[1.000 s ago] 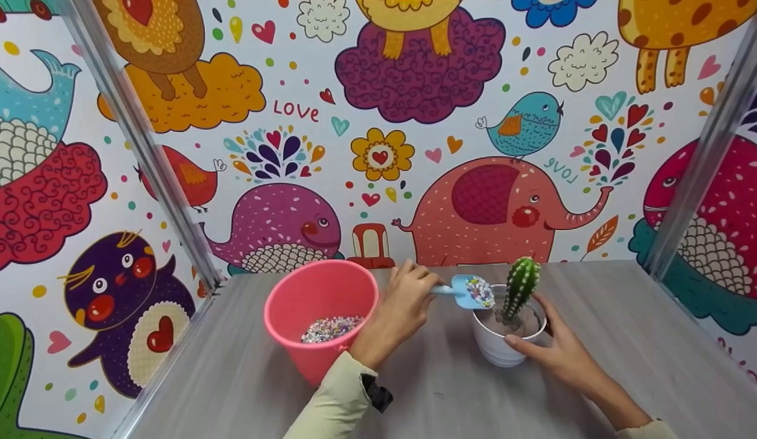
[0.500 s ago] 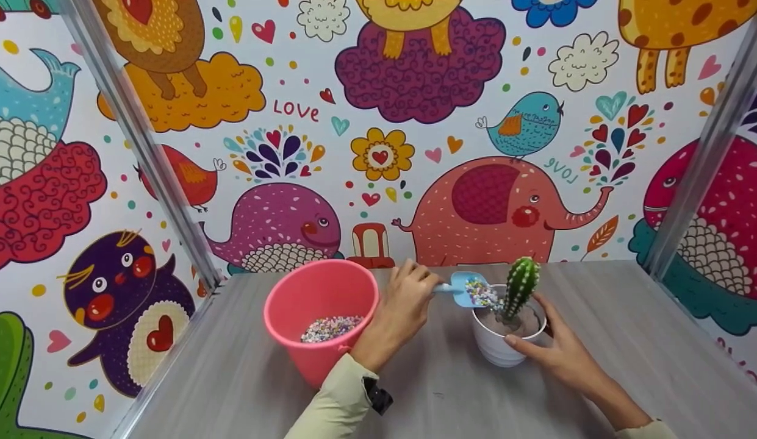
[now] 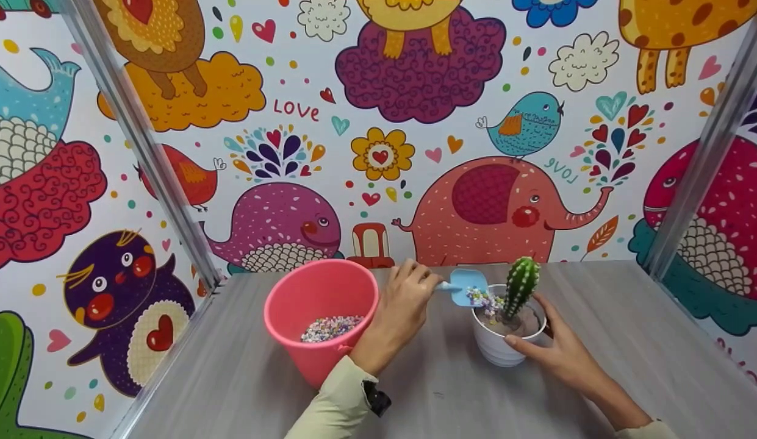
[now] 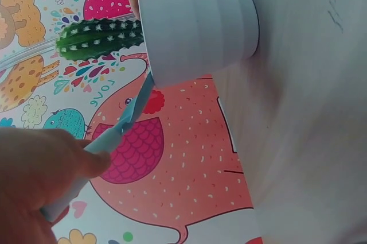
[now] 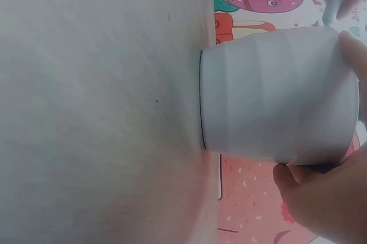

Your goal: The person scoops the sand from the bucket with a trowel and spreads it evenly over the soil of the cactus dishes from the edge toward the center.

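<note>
My left hand [image 3: 405, 305] grips the handle of a light blue toy shovel [image 3: 466, 281], its blade tipped over the left rim of a white ribbed pot [image 3: 501, 350]. Small multicoloured beads [image 3: 485, 299] slide off the blade into the pot. A green cactus [image 3: 522, 283] stands upright in it, set in greyish-brown filling [image 3: 527, 323]. With thumb and fingers around the pot's right side, my right hand [image 3: 564, 353] holds it on the table. In the left wrist view the shovel blade [image 4: 137, 103] meets the pot's rim.
A pink bucket [image 3: 320, 299] stands left of my left hand, with a layer of similar beads [image 3: 332, 329] at its bottom. The grey wood-look table [image 3: 439, 396] ends at a cartoon-printed wall [image 3: 378, 201]. Metal posts [image 3: 152, 146] rise at both corners.
The shovel blade has tilted down toward the pot, and beads have run off it onto the filling beside the cactus. My right hand and the pot stay in place.
</note>
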`<state>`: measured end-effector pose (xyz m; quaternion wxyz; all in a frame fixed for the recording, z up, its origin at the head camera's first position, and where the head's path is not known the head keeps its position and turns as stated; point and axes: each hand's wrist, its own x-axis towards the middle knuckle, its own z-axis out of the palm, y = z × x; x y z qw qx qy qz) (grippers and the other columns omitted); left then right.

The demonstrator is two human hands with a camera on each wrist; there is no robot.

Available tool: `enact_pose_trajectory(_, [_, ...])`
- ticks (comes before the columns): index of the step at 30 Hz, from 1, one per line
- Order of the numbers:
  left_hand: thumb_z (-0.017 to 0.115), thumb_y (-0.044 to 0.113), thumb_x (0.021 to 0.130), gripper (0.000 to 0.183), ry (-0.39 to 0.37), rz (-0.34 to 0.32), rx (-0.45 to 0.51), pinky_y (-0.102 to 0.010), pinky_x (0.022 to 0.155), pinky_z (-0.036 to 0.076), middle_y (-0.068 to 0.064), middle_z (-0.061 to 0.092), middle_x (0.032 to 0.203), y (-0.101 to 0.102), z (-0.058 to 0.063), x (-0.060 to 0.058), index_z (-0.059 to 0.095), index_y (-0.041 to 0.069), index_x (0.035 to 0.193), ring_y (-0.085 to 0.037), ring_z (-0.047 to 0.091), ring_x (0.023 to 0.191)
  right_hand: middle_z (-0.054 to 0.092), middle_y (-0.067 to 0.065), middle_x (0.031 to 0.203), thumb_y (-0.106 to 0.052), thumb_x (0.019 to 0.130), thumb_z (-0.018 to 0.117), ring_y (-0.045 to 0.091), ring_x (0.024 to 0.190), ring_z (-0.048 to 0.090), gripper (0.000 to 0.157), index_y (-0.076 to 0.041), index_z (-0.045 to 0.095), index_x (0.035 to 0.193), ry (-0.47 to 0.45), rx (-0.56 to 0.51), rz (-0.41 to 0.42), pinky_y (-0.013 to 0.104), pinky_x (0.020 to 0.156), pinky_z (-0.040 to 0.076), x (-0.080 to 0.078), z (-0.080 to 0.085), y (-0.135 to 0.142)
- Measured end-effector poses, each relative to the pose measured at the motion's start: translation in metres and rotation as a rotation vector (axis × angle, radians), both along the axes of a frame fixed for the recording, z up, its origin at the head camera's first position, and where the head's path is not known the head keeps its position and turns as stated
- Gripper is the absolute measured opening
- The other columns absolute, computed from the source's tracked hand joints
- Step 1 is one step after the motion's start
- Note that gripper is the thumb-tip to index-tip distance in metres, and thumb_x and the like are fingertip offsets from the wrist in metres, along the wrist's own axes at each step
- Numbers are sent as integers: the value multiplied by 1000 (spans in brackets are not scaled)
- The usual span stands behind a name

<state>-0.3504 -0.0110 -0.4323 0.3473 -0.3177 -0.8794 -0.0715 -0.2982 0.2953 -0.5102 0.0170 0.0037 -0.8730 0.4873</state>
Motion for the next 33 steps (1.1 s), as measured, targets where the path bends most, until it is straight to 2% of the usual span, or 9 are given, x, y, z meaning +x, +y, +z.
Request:
enact_pose_trajectory(12, [85, 26, 94, 26, 48, -11, 4, -31, 88, 48, 4, 77, 110, -4, -2, 4, 83, 23, 121, -15, 58, 104, 11, 28, 180, -61, 94, 78, 57, 159, 30, 120, -18, 1, 175, -24, 20, -6, 76, 123, 27, 0, 1, 0])
enact_pose_trajectory(23, [87, 26, 93, 27, 137, 5, -29, -31, 92, 47, 5, 75, 109, 1, -1, 9, 83, 24, 120, -15, 58, 108, 10, 26, 180, -61, 94, 79, 56, 158, 31, 121, -18, 1, 175, -28, 10, -6, 76, 123, 27, 0, 1, 0])
enact_pose_trajectory(30, [89, 33, 91, 31, 216, 41, -64, -29, 87, 44, 7, 77, 111, 2, -4, 10, 83, 26, 121, -13, 59, 110, 13, 27, 180, -56, 94, 80, 56, 157, 34, 119, -20, 1, 175, -5, 5, 2, 75, 123, 29, 0, -1, 1])
enact_pose_trajectory(33, [89, 32, 91, 32, 225, 34, -62, -29, 88, 44, 6, 77, 111, 2, -4, 11, 83, 26, 122, -14, 59, 110, 13, 26, 180, -56, 94, 80, 55, 158, 34, 119, -20, 1, 175, -2, 9, 2, 75, 122, 29, -1, -2, 1])
